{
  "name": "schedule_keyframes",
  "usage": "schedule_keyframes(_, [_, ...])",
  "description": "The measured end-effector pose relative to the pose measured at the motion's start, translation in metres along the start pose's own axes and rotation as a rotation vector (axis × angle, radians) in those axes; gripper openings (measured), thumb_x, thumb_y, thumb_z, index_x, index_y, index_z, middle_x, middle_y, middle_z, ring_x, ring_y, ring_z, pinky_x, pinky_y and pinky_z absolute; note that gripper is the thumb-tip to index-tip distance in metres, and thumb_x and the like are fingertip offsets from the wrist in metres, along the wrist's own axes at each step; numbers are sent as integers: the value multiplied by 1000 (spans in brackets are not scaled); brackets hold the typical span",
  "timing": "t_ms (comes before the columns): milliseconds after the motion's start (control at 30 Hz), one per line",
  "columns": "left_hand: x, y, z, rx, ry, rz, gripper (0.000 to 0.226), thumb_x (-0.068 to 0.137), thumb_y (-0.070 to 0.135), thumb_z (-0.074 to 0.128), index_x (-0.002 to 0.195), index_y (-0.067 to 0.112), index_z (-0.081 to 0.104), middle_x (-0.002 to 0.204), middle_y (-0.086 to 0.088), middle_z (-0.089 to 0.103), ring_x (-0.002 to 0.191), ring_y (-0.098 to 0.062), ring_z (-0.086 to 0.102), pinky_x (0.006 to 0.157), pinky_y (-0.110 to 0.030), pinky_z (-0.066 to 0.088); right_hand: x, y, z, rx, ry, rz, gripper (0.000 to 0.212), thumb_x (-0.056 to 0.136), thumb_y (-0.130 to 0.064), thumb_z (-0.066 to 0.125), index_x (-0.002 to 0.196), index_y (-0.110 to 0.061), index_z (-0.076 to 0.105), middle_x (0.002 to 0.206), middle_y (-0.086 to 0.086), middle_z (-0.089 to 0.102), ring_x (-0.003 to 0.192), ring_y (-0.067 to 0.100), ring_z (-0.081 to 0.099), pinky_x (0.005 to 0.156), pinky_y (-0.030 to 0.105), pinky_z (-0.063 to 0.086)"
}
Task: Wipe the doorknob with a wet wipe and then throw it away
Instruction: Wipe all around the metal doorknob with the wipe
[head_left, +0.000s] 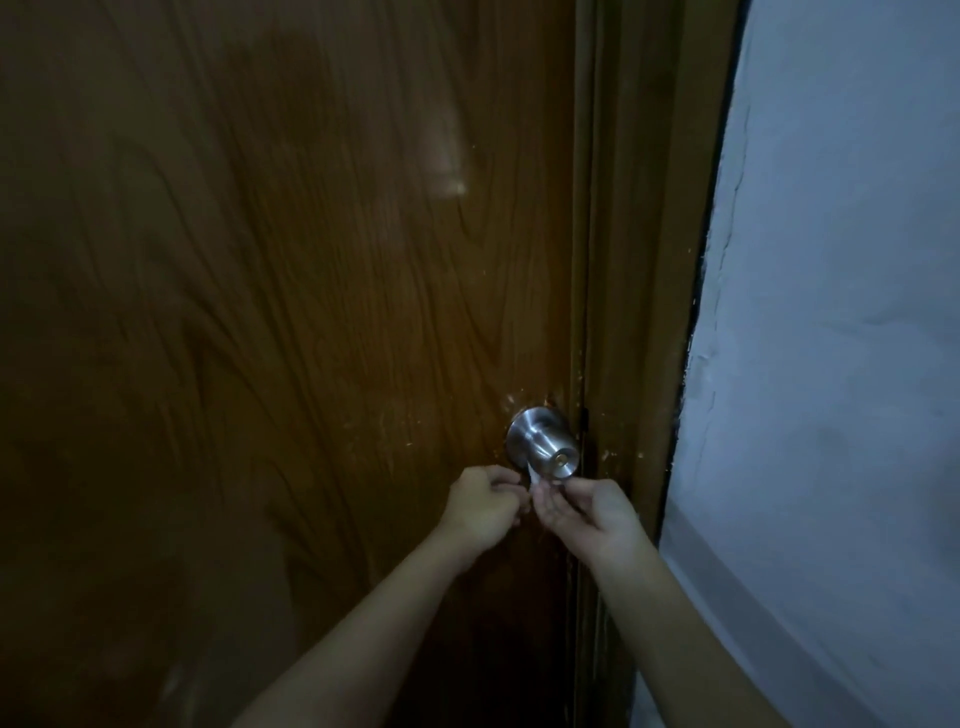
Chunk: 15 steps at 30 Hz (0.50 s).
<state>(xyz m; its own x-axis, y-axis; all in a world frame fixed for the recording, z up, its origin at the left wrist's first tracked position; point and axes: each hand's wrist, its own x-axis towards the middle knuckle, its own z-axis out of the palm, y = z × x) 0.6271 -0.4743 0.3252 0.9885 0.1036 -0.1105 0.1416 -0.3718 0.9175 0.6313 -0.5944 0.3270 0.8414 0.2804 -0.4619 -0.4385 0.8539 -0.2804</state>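
A round silver doorknob (545, 442) with a brass keyhole sticks out of the brown wooden door (291, 312), near its right edge. Just below the knob both my hands meet. A small white wet wipe (534, 475) shows between the fingertips, touching the knob's lower edge. My left hand (483, 506) is curled, pinching the wipe from the left. My right hand (589, 512) pinches it from the right, fingers bent. Most of the wipe is hidden by the fingers.
The wooden door frame (634, 260) runs down the right of the door. A pale blue-white wall (831, 364) fills the right side. The scene is dim. No bin is in view.
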Motion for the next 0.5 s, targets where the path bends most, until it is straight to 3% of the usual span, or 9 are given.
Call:
schedule_keyframes(67, [-1,2,2,-138,-52,-61,30,89,6,51,118,7,59,108,-8,67,97,-16,64,81,-27,54,-6,1,-5,-60,-56,41,36,94,3,35,129,8,38,101,19,54,101,23,56,80,30,52])
schedule_keyframes(133, [-3,6,3,-240,-100,-102,27,90,6,49,114,9,61,108,-7,68,97,-15,64,84,-29,54,-8,-4,-10,-100,-75,67,37,92,4,40,129,8,39,106,20,52,86,20,55,70,37,50])
schedule_keyframes(233, [-6,9,3,-322,-172,-116,24,90,7,48,108,11,65,109,-6,69,102,-17,64,90,-34,52,-9,-13,-13,-162,-58,39,38,85,6,48,123,7,47,106,22,57,86,22,59,65,34,52])
schedule_keyframes(500, [-13,4,8,-464,-232,-130,22,88,14,57,107,7,66,104,-4,69,100,-16,63,79,-26,51,-18,-22,-23,-258,-144,-114,24,84,0,53,108,-1,58,101,23,63,92,26,63,68,33,58])
